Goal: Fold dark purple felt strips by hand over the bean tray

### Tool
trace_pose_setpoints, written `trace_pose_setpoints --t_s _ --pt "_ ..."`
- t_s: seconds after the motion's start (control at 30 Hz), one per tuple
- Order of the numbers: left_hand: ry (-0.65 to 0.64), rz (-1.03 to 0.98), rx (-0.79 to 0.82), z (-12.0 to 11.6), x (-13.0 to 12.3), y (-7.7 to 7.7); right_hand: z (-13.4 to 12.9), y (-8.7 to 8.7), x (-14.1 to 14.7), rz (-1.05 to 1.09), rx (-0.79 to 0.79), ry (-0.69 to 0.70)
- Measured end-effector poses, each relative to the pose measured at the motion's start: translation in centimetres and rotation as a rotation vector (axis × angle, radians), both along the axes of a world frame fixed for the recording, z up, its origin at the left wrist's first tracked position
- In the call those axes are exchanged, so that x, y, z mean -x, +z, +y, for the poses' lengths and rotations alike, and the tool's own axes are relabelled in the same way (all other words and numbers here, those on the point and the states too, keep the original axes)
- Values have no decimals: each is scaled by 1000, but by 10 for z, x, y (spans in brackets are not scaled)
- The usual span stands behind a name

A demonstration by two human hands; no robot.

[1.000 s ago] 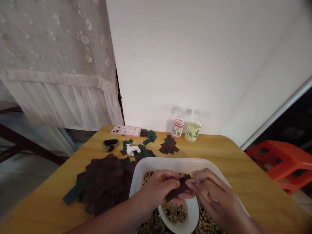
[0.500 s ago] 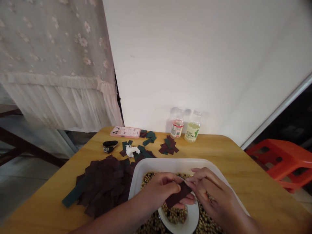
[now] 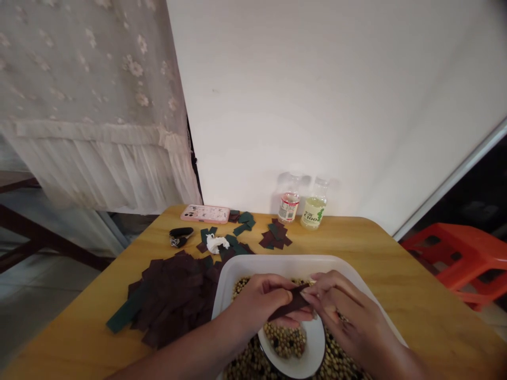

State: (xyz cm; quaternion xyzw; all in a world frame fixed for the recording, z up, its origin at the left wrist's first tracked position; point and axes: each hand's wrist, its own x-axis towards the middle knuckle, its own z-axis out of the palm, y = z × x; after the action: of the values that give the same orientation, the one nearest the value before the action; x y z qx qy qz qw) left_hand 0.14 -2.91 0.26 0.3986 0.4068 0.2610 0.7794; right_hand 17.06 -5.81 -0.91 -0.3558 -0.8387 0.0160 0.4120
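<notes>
A small dark brown cloth piece (image 3: 294,302) is held between both hands over a white bowl (image 3: 316,345). My left hand (image 3: 265,303) grips its left side, with the thumb on top and fingers underneath. My right hand (image 3: 336,298) pinches the upper right corner between thumb and fingertips. Small round tan and dark pieces, like seeds or beads (image 3: 287,340), lie in the bowl. The bowl rests on more of them inside a white plastic tub (image 3: 277,260). Whether anything is inside the cloth cannot be seen.
Left of the tub is a large heap of dark brown cloth pieces (image 3: 174,295) with a green strip (image 3: 127,314). Behind are a crumpled white tissue (image 3: 217,243), keys (image 3: 180,236), a phone (image 3: 206,213) and two bottles (image 3: 289,206). An orange stool (image 3: 471,258) stands right of the wooden table (image 3: 400,274).
The cloth piece has tipped flatter, so less of its face shows. Both hands keep hold of it in nearly the same place. The view has shifted slightly.
</notes>
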Motion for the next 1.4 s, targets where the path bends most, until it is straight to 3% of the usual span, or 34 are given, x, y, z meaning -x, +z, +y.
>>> trace_pose_setpoints --t_s 0.23,0.37,0.53,0.67,0.8,0.93,1.1,1.27,1.4 --pt "26 -32 -2 -1 0 2 -1 4 1 17 -44 -10" --pt "-63 0 -5 -3 1 3 0 5 2 42 -54 -21" --pt "27 -46 3 -2 0 3 0 4 1 39 -40 -12" --pt "-68 -39 7 -1 0 1 0 4 1 65 -35 -15" --pt "26 -59 -20 0 1 1 0 4 2 66 -13 -25" --pt "-20 -27 -23 0 1 3 0 3 1 70 -12 -41" --pt "43 -38 -39 -1 1 5 0 2 0 44 -19 -48" --pt "-26 -25 -30 -2 1 5 1 5 1 76 -23 -58" --pt "44 -24 -46 -1 1 6 1 3 0 75 4 -52"
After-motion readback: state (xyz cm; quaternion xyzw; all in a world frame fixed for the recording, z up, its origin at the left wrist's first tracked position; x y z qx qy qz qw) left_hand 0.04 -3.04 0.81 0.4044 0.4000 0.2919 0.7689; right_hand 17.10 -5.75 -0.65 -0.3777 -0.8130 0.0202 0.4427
